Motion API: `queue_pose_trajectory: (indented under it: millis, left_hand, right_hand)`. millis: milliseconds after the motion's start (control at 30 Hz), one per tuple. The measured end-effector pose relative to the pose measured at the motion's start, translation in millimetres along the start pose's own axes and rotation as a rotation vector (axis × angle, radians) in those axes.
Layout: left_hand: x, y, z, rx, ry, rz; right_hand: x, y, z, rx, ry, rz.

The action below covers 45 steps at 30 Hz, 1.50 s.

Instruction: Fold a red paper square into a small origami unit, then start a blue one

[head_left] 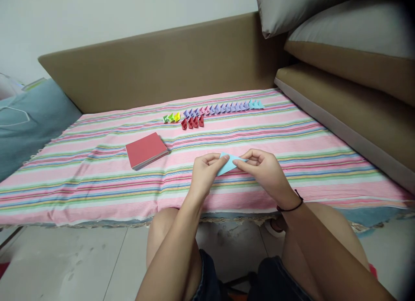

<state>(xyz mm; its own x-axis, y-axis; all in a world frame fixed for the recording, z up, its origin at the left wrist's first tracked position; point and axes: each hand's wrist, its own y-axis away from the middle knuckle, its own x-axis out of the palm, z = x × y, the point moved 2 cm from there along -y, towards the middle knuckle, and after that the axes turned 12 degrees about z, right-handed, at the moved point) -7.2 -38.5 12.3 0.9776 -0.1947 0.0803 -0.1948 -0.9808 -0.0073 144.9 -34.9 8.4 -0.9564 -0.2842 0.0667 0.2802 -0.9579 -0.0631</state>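
Note:
A light blue piece of folded paper (228, 164) is held up between my two hands, above the striped cloth. My left hand (207, 169) pinches its left side, thumb on the front face. On the other side, my right hand (261, 164) grips the paper's narrower end between thumb and fingers. A dark band circles my right wrist. Beyond my hands, small folded paper figures stand in rows: a long row of purple, pink and blue figures (227, 108), several dark red ones (193, 123), and green and yellow ones (171, 117).
A stack of square paper (146, 148), red on top, lies left of my hands. The pink striped cloth (97, 175) covers the seat. Behind it rises a brown backrest (162, 63). Cushions (350, 102) are piled at right, and a blue-grey cushion (35, 119) rests at left.

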Motion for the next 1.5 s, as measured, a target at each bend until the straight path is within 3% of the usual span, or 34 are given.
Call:
queue_pose_trajectory:
  millis: [267, 467, 633, 867, 1233, 1400, 1500]
  left_hand:
    - [-1, -1, 0, 0.038, 0.040, -0.093]
    - [1, 0, -2, 0.055, 0.054, -0.082]
    - [-1, -1, -1, 0.035, 0.052, -0.074]
    - [-3, -1, -1, 0.049, 0.028, -0.027]
    - [-8, -1, -2, 0.020, -0.012, -0.006]
    - [-8, -1, -3, 0.021, -0.014, 0.010]
    - [-9, -2, -4, 0.012, 0.000, 0.010]
  right_hand:
    - [10, -2, -4, 0.097, -0.102, 0.192]
    - [14, -1, -7, 0.064, -0.033, 0.125]
    - [10, -3, -10, 0.129, -0.085, 0.176]
    - [3, -4, -7, 0.085, -0.061, 0.227]
    - [-5, -3, -1, 0.086, 0.002, 0.225]
    - [-9, -2, 3, 0.009, -0.008, 0.209]
    - [-11, -1, 5, 0.052, -0.025, 0.211]
